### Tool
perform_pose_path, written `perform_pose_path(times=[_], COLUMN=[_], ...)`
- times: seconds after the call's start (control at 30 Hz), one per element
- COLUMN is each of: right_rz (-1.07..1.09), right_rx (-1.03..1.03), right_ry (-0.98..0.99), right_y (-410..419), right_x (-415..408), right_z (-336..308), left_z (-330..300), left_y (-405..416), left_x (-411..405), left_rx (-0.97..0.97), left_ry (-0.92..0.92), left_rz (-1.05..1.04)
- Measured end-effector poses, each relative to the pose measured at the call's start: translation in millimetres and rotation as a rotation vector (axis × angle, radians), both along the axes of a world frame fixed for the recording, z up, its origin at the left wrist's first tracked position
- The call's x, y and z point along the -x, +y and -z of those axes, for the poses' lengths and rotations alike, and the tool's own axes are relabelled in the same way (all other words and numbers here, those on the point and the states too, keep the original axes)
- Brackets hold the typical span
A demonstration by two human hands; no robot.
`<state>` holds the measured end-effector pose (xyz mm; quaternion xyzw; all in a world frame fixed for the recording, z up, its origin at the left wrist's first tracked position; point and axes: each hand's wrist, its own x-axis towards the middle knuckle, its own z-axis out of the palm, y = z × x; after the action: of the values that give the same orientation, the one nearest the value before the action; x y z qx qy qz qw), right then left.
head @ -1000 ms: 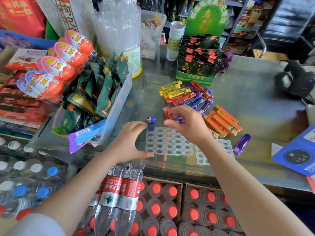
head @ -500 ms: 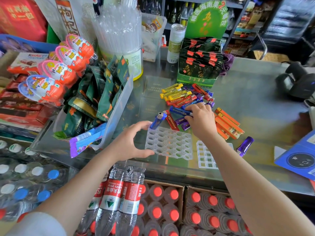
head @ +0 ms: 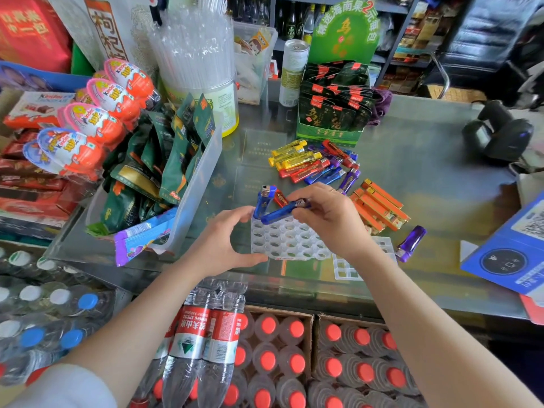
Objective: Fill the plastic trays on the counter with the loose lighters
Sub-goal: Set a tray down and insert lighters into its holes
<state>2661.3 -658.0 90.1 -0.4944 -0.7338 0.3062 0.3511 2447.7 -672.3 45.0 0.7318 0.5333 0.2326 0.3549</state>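
Tray [head: 290,241] near counter [head: 426,178] edge, steadied by left hand [head: 226,242], thumb and fingers spread along its left side. Blue lighter [head: 284,212] pinched in right hand [head: 329,219] above tray's far-left corner, beside standing lighter [head: 263,200]. Loose lighters [head: 318,164] farther right.

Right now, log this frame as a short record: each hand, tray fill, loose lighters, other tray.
left hand: left hand steadies the clear plastic tray at its left edge, thumb along the near edge
right hand: right hand pinches a blue lighter, tilted above the tray's far row
tray fill: one upright blue lighter at the far left corner; other slots look empty
loose lighters: mixed pile and orange lighters beyond the tray; a purple lighter lies apart, right
other tray: white grid tray on the glass counter, partly under the right wrist
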Motion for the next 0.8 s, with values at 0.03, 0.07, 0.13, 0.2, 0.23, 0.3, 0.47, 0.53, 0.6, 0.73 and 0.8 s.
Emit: perform_pose_path(times=[0.03,0.07,0.13,0.2,0.23,0.3,0.47,0.53,0.6,0.73,0.8], right_rz=[0.016,0.036,0.054,0.037,0.025,0.018,0.029,0.045,0.056,0.082,0.107], right_rx=[-0.008,-0.007,-0.022,-0.068,-0.089,-0.119,-0.065,-0.022,0.019,0.016,-0.026], right_ry=[-0.011,-0.008,0.005,0.012,0.014,-0.005,-0.070,-0.046,-0.034,-0.050,-0.101], right_y=[-1,-1,-2,-2,-1,-1,-3,-3,-2,0,3], right_x=[3,5,9,13,15,19,24,29,35,43,41], right_z=[1,2,2,1,1,-1,-1,0,2,10,13], left_z=[0,-1,-1,-2,-3,-4,0,0,-1,3,6], left_y=[0,-1,-1,0,0,0,1,4,6,9,11], left_x=[-1,-2,-2,-3,-3,-3,-1,-1,-2,-3,-2], left_rx=[-0.003,-0.008,-0.015,-0.012,-0.007,-0.005,-0.004,0.008,0.005,-0.012,-0.020], left_ry=[0.010,0.019,0.027,0.011,0.000,-0.013,0.010,0.025,0.030,0.035,0.027], left_rz=[0.000,0.003,0.012,0.020,0.021,0.014,0.031,0.042,0.052,0.061,0.062])
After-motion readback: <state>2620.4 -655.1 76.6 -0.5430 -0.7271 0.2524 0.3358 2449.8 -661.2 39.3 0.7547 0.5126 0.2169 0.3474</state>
